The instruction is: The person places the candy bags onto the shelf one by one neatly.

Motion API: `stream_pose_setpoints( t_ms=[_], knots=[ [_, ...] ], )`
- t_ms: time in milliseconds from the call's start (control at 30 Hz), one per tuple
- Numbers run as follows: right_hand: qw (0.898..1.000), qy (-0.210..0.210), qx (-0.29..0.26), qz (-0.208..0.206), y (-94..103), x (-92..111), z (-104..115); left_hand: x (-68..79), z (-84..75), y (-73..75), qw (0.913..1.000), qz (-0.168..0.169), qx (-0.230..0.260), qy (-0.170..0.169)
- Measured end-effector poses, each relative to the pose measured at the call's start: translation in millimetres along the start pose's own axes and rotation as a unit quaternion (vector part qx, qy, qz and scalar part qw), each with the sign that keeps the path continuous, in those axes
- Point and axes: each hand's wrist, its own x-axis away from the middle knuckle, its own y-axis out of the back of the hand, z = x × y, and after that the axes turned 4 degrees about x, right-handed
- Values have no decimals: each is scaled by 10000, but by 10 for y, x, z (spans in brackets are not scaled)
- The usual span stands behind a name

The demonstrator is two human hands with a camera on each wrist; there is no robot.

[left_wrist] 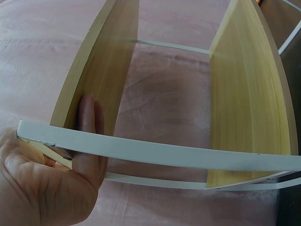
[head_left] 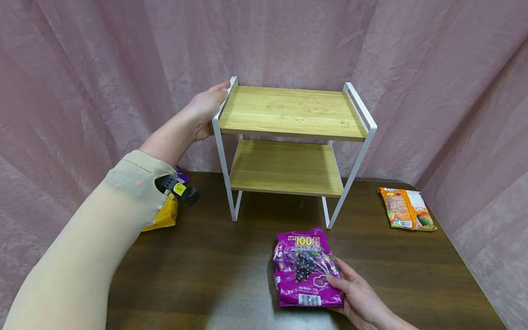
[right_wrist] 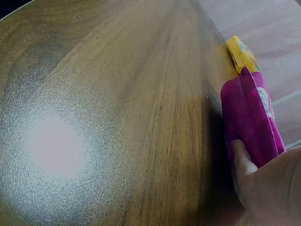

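A two-tier shelf rack (head_left: 288, 110) with pale wooden boards and a white metal frame stands toward the back of the table, tilted in the head view. My left hand (head_left: 208, 110) grips its upper left side. In the left wrist view, the fingers of that hand (left_wrist: 47, 188) pass around the white side bar (left_wrist: 155, 148) and under a board. In front of the rack, my right hand (head_left: 360, 293) holds a purple candy bag (head_left: 305, 259) printed with grapes, thumb on its front. The right wrist view shows the bag (right_wrist: 249, 117) from its edge, above the tabletop.
An orange snack bag (head_left: 406, 208) lies at the right of the dark wooden table (head_left: 231, 266). On the left, a yellow bag (head_left: 167, 215) and a small purple packet (head_left: 182, 176) are partly hidden by my left arm. Pink curtains (head_left: 288, 41) hang behind the table and along its right side.
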Motion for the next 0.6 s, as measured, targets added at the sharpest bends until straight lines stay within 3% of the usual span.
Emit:
stream_pose_setpoints(
  t_ms=[600],
  knots=[
    [9998, 30, -172, 41, 8, -1, -17, 5, 8, 9, 10000, 33, 22, 10]
  ],
)
